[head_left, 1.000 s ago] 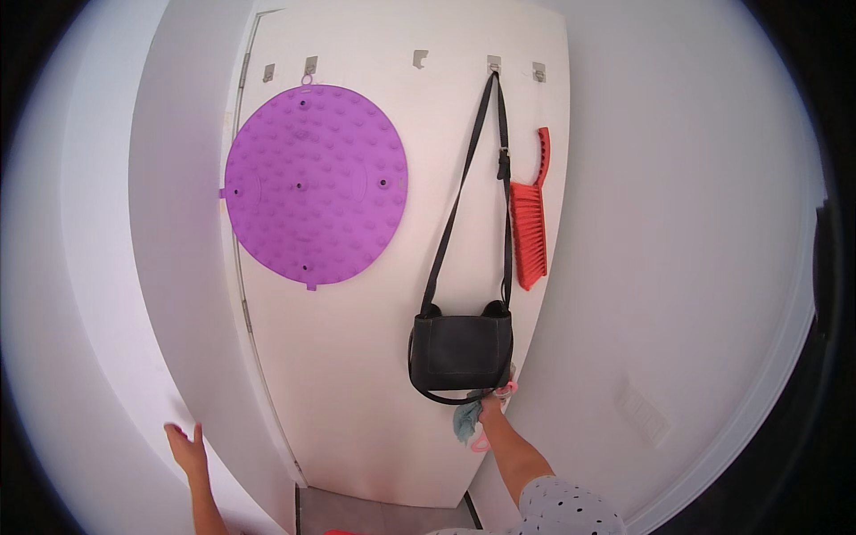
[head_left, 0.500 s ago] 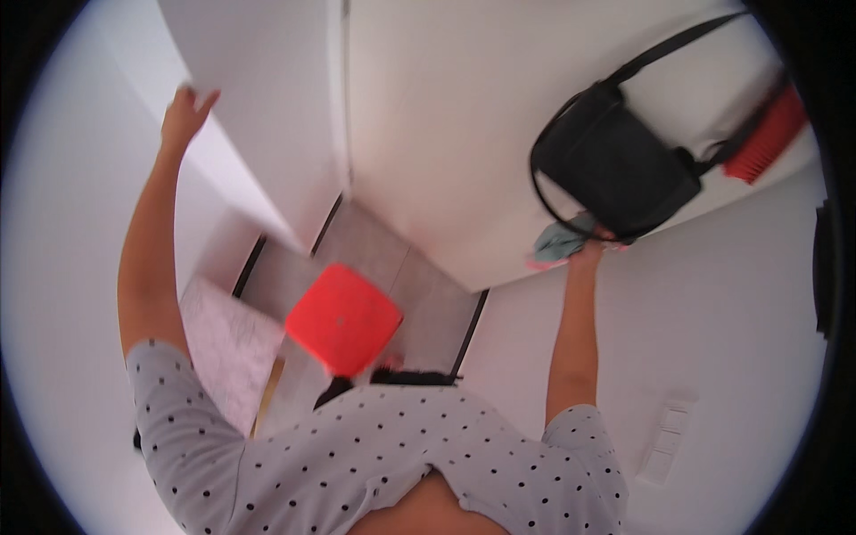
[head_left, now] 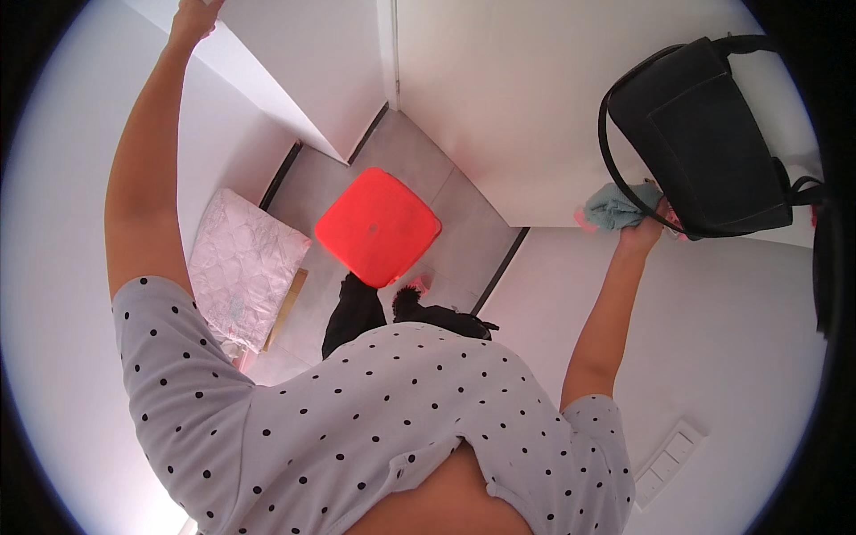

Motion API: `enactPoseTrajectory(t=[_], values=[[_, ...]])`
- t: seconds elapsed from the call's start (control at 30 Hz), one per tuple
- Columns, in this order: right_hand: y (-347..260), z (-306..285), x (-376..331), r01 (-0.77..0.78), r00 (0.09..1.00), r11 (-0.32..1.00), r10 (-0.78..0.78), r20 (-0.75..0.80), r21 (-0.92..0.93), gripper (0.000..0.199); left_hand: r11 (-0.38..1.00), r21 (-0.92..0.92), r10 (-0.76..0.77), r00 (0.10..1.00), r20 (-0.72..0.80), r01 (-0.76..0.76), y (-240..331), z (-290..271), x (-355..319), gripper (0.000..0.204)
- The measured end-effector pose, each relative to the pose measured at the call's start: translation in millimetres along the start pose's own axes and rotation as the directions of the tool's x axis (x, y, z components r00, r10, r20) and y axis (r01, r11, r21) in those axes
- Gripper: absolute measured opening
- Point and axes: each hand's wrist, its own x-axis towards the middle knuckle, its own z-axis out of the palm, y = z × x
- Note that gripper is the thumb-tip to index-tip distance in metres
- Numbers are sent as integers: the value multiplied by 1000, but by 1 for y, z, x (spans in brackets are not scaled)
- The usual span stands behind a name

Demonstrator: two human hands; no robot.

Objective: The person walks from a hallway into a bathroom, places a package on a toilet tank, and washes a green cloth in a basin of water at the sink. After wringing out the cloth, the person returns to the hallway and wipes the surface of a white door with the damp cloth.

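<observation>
- The right hand (head_left: 644,234) grips a teal cloth (head_left: 613,207), pressed against the white door (head_left: 499,98) just beside a black bag (head_left: 704,143).
- The bag hangs on the door — its strap loops around the cloth.
- The left hand (head_left: 192,16) is raised to the edge of a white panel (head_left: 285,71); its fingers are cut off at the frame, so I cannot tell the grip.
- Below, a red stool (head_left: 377,226) stands on the grey floor (head_left: 464,232), near a quilted pillow (head_left: 241,267).
</observation>
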Motion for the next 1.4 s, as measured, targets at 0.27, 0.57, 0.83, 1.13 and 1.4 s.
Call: enactPoseTrajectory(t=[0.27,0.57,0.83,1.13,1.4], values=[[2,11,-3,-14,999,1000,15,-50,6,39,998,-56,21,998,-53,-24,35,-16,-31,58],[5,-8,7,-65,997,998,64,29,18,36,985,-163,-68,997,-29,63,50,-17,-35,58],[6,1,9,-29,998,999,30,-51,17,37,992,-110,-52,998,33,55,30,-11,-17,53],[3,8,-5,1,1000,1000,-1,18,2,35,990,-123,-71,997,-7,70,23,-1,-17,60],[12,-11,14,-22,1000,998,23,-17,61,29,983,-182,-45,998,-35,38,30,8,-22,55]])
